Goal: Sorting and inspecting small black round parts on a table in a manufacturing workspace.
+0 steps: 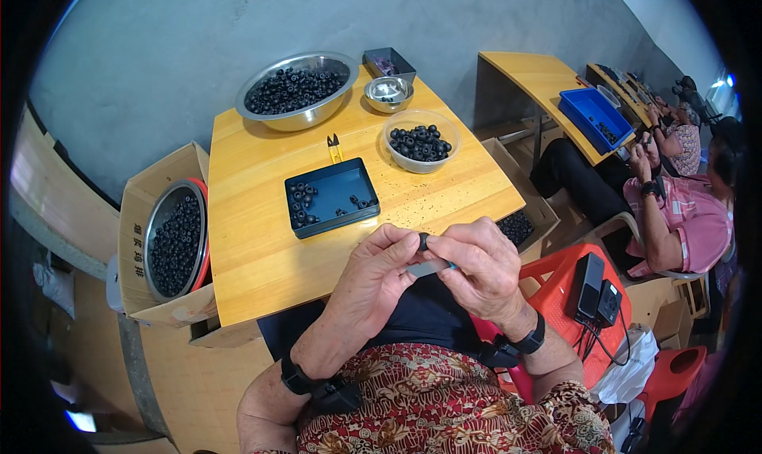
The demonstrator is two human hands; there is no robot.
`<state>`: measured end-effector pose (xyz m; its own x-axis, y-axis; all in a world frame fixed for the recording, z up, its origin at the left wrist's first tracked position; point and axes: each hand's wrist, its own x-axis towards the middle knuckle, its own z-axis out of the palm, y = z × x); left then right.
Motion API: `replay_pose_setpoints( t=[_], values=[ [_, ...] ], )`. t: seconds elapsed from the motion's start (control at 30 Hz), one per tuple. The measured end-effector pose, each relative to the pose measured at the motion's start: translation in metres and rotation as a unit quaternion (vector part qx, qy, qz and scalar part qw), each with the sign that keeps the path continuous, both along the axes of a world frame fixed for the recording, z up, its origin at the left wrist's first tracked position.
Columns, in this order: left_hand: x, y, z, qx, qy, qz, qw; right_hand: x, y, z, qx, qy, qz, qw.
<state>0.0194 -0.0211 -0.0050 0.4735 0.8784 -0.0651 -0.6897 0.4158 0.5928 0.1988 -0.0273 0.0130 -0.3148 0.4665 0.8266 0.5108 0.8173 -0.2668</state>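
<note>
Close to the table's near edge, my two hands meet in front of me. My left hand (373,267) is closed, its thumb and fingertips pinching a small round black part (423,241). My right hand (479,267) is closed too, its fingertips against the other side of that part. A flat grey blade-like strip (427,268) lies just below, running into my right fingers, with a bit of blue at that end. My fingers hide most of both. Beyond my left hand is a dark tray (333,176) with several black parts (303,202) in two groups.
Yellow-handled snips (334,147) lie behind the tray. A plastic bowl (421,164), a large metal basin (298,122), a small metal bowl (388,103) and a dark box (401,65) stand around. A carton (135,216) is at left, a red stool (552,303) at right. People work farther right.
</note>
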Motion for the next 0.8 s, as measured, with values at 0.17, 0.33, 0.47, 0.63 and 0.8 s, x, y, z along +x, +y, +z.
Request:
replay_pose_setpoints(
  t=[0.17, 0.33, 0.47, 0.63, 0.8],
  values=[
    [-0.001, 0.002, -0.005, -0.005, 0.011, 0.007, 1.000, -0.001, 0.002, -0.001, -0.028, 0.011, 0.002, 1.000],
    [-0.004, 0.005, -0.008, -0.011, 0.009, 0.003, 1.000, -0.007, 0.004, -0.002, -0.100, 0.100, 0.028, 0.990],
    [-0.004, 0.004, -0.014, 0.016, -0.002, 0.003, 1.000, -0.011, 0.005, 0.005, -0.135, 0.088, 0.023, 0.987],
    [-0.024, 0.028, -0.001, 0.092, 0.114, 0.032, 0.989, -0.008, 0.028, 0.014, -0.139, 0.041, 0.011, 0.989],
    [-0.078, 0.079, 0.015, 0.241, 0.311, 0.162, 0.905, -0.001, 0.095, 0.013, -0.166, 0.078, -0.047, 0.982]
  ],
)
